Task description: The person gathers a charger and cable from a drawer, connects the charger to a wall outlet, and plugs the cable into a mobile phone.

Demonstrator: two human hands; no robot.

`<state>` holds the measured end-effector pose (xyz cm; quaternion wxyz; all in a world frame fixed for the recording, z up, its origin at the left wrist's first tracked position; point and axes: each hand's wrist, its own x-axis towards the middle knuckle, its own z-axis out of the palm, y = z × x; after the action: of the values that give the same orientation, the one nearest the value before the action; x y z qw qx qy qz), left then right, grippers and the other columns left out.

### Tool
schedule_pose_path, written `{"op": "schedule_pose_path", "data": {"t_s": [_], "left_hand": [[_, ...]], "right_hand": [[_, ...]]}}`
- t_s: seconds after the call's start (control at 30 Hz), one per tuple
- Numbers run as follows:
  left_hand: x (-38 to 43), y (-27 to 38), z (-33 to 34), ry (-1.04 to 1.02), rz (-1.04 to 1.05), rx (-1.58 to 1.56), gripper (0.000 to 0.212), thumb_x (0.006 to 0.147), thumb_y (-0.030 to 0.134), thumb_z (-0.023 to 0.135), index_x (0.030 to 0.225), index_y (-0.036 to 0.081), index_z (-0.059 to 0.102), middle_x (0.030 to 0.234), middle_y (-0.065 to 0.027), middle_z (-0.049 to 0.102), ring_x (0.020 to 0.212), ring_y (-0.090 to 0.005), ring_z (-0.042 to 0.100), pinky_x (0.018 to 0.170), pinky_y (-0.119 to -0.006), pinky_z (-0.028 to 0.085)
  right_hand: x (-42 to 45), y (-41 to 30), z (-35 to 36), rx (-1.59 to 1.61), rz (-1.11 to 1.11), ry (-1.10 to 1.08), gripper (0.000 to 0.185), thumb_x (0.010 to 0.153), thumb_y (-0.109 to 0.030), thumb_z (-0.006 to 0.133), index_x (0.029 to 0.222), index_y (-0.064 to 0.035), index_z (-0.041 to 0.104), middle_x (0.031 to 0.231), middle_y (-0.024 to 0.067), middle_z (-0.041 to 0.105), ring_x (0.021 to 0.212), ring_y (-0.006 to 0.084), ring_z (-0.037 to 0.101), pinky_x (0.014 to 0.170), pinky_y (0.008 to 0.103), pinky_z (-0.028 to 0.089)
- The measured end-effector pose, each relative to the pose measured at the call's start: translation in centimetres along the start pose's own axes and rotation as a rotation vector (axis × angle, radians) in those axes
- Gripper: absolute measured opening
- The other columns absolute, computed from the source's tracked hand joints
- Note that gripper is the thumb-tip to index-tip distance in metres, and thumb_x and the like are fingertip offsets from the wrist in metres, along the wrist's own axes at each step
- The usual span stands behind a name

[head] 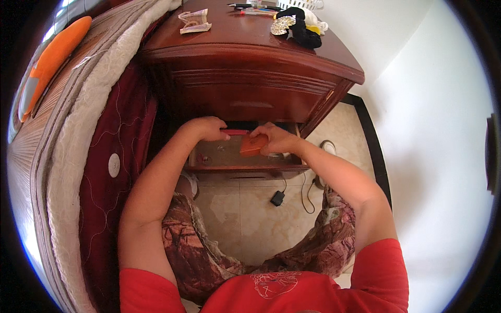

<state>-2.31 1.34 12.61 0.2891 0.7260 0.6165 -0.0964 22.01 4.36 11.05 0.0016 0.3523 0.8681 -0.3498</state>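
Observation:
Over the pulled-out wooden drawer (219,160) of a reddish-brown cabinet (242,90), both of my hands are at work. My left hand (209,129) grips one end of a slim red object (235,132), whose exact kind I cannot tell. Its other end reaches my right hand (276,139), which is closed around a flat orange box (250,146). Whether the right fingers also touch the red object is unclear. A few small items, one of them reddish (205,158), lie on the drawer bottom. Something whitish (280,155) shows in the drawer below my right hand.
On the cabinet top lie a folded banknote (195,21), several pens (254,11) and black hair ties (307,37). A bed with a mattress (78,113) stands left, a white wall (438,129) right. A black plug adapter (277,198) and its cord rest on the tiled floor (250,227).

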Motion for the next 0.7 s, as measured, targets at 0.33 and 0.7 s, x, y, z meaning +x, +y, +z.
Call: {"op": "schedule_pose_path", "data": {"t_s": [0.33, 0.7], "left_hand": [[0.3, -0.8, 1.1, -0.015, 0.056, -0.029, 0.056, 0.084, 0.041, 0.058, 0.126, 0.006, 0.05, 0.123, -0.0172, 0.054, 0.112, -0.032, 0.052, 0.094, -0.038, 0.041], [0.1, -0.7, 0.5, -0.016, 0.043, 0.005, 0.053, 0.084, 0.041, 0.058, 0.123, 0.006, 0.052, 0.119, -0.0191, 0.056, 0.108, -0.032, 0.054, 0.091, -0.039, 0.043]], "right_hand": [[2.5, 2.3, 6.3, -0.017, -0.263, -0.027, 0.053, 0.063, -0.017, 0.074, 0.112, -0.0091, 0.055, 0.115, 0.0155, 0.051, 0.11, 0.0322, 0.046, 0.095, 0.0364, 0.038], [3.8, 1.5, 6.0, 0.208, -0.12, -0.257, 0.036, 0.079, -0.02, 0.062, 0.113, -0.0095, 0.06, 0.124, 0.0099, 0.054, 0.111, 0.0292, 0.051, 0.095, 0.0353, 0.039]]}}
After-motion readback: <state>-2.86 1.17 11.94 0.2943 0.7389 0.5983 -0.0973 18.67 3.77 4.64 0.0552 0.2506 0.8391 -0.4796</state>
